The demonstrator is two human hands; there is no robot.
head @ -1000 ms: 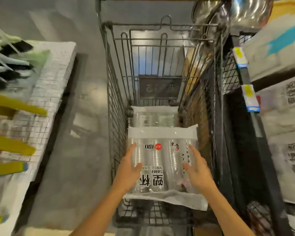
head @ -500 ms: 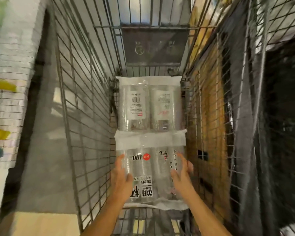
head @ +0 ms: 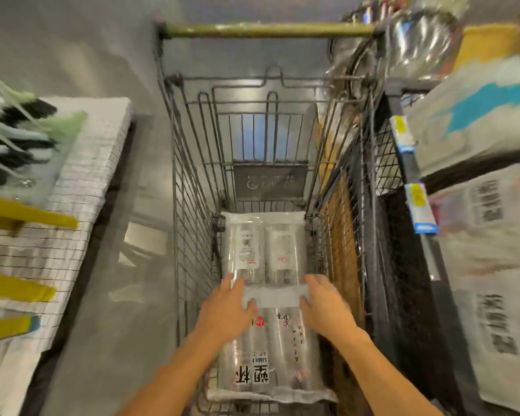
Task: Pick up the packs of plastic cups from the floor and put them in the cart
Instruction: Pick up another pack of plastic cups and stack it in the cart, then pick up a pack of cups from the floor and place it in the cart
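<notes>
Now: near pack (head: pixel 270 355) lowered flat into cart (head: pixel 192 205), butting far pack (head: pixel 264 247) at 12 o'clock. Since then left hand (head: pixel 225 307) and right hand (head: pixel 324 304) slid forward, fingers straight, loosely spread, resting on top. Placement apparently complete.

Near pack (head: pixel 270 355) now down flat in cart (head: pixel 192 205), abutting far pack (head: pixel 264 247). Left hand (head: pixel 225 310) and right hand (head: pixel 324 307) slid forward onto its far end.

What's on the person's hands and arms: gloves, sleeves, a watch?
Nothing worn shows. Left hand and right hand are ungloved, no rings or bands visible. Left forearm and right forearm are uncovered down to the frame edge: no sleeve, watch or markings.
</notes>
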